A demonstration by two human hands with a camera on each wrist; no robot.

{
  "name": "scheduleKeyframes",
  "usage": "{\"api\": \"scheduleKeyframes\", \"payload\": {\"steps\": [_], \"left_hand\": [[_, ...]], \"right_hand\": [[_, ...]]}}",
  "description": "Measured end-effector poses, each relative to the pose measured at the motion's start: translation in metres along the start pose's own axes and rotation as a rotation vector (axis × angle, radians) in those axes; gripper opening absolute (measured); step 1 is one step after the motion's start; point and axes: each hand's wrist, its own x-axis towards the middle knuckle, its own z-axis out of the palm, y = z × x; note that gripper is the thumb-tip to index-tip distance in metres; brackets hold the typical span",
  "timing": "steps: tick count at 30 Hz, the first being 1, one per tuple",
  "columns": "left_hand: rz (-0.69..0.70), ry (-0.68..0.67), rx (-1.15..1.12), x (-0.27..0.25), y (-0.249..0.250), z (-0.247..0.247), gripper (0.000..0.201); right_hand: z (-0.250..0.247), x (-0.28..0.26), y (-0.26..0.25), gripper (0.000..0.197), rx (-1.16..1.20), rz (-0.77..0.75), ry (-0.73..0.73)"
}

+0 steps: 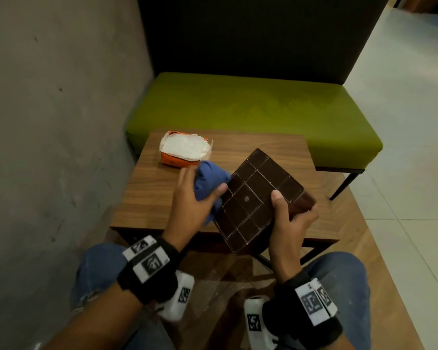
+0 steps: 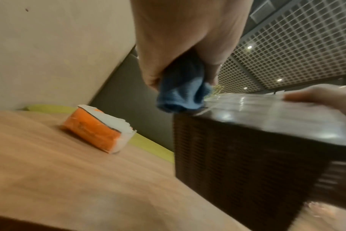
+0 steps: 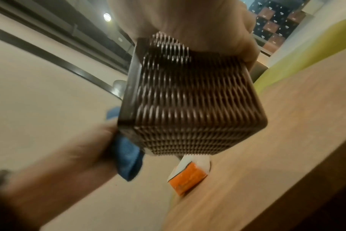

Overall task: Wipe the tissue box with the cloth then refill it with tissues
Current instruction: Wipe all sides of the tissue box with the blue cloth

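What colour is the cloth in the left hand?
Blue cloth; the head view shows it best.

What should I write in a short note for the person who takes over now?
Left hand grips the bunched blue cloth against the edge of the brown woven tissue box. Right hand holds the box tilted above the wooden table, its grid-lined flat face toward the head camera. The orange tissue pack, torn open on top, lies on the table's far left. Wiping is under way; how much is wiped cannot be told. Left: finish wiping, refill with tissues.
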Motion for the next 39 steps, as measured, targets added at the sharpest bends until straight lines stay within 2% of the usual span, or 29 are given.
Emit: {"api": "scheduleKeyframes", "payload": {"steps": [2,3,5,7,8,11,13,15,17,19,21,23,26,28,29,30,32,33,35,36,38,39], "left_hand": [[0.074,-0.139,0.096,-0.02,0.0,0.006,0.048],[0.105,-0.166,0.147,-0.023,-0.006,0.008,0.049],[-0.025,-0.089,0.103,-0.014,-0.023,0.005,0.054],[-0.161,0.008,0.044,-0.002,-0.034,0.001,0.049],[-0.147,0.037,0.073,0.0,-0.034,0.002,0.044],[0.011,0.09,0.117,-0.005,-0.008,0.012,0.05],[0.129,-0.025,-0.006,-0.007,0.015,0.019,0.056],[0.252,-0.182,0.002,-0.007,0.029,0.017,0.063],[0.294,-0.275,0.001,-0.005,0.03,0.012,0.061],[0.183,-0.264,-0.06,-0.001,0.023,0.008,0.051],[0.019,-0.217,-0.121,0.005,0.01,0.007,0.055],[-0.093,-0.156,-0.167,0.002,0.001,0.009,0.059],[-0.139,-0.139,-0.179,-0.027,-0.005,0.017,0.046],[-0.073,-0.225,-0.154,-0.053,-0.007,0.025,0.055],[0.012,-0.293,-0.106,-0.064,-0.006,0.028,0.063],[0.118,-0.372,-0.035,-0.072,-0.005,0.03,0.073],[0.281,-0.474,0.07,-0.073,-0.005,0.03,0.084],[0.302,-0.479,0.092,-0.066,-0.007,0.028,0.084],[0.218,-0.372,0.028,-0.048,-0.012,0.023,0.076],[0.127,-0.284,-0.057,-0.038,-0.014,0.021,0.074],[-0.036,-0.11,-0.206,-0.022,-0.014,0.019,0.068],[-0.095,-0.077,-0.253,-0.019,-0.01,0.02,0.06]], "right_hand": [[0.001,0.004,0.001,0.093,-0.032,-0.017,-0.013],[0.001,0.004,0.002,0.095,-0.037,-0.02,-0.03],[-0.003,0.003,0.003,0.099,-0.02,-0.012,-0.062],[-0.009,0.0,0.004,0.098,0.012,0.015,-0.084],[-0.011,0.0,0.006,0.097,0.006,0.024,-0.094],[-0.009,-0.005,0.011,0.104,-0.126,0.02,-0.162],[-0.004,-0.012,0.014,0.109,-0.234,-0.024,-0.234],[-0.003,-0.013,0.014,0.112,-0.253,-0.044,-0.249],[-0.009,-0.008,0.013,0.109,-0.231,-0.036,-0.251],[-0.015,-0.004,0.012,0.105,-0.219,-0.008,-0.292],[-0.019,-0.001,0.012,0.106,-0.198,0.022,-0.287],[-0.019,0.001,0.009,0.108,-0.108,0.046,-0.215],[-0.012,0.008,0.0,0.1,0.007,0.044,-0.055],[-0.008,0.017,0.0,0.082,0.046,0.06,0.056],[-0.007,0.022,0.0,0.073,0.077,0.089,0.106],[-0.006,0.027,0.002,0.072,0.11,0.135,0.141],[-0.007,0.031,0.008,0.095,0.164,0.246,0.144],[-0.01,0.029,0.01,0.104,0.183,0.313,0.12],[-0.019,0.021,0.018,0.108,0.212,0.428,0.068],[-0.024,0.017,0.02,0.102,0.223,0.466,0.032],[-0.03,0.011,0.025,0.075,0.226,0.524,-0.021],[-0.031,0.009,0.026,0.063,0.247,0.553,-0.046]]}}
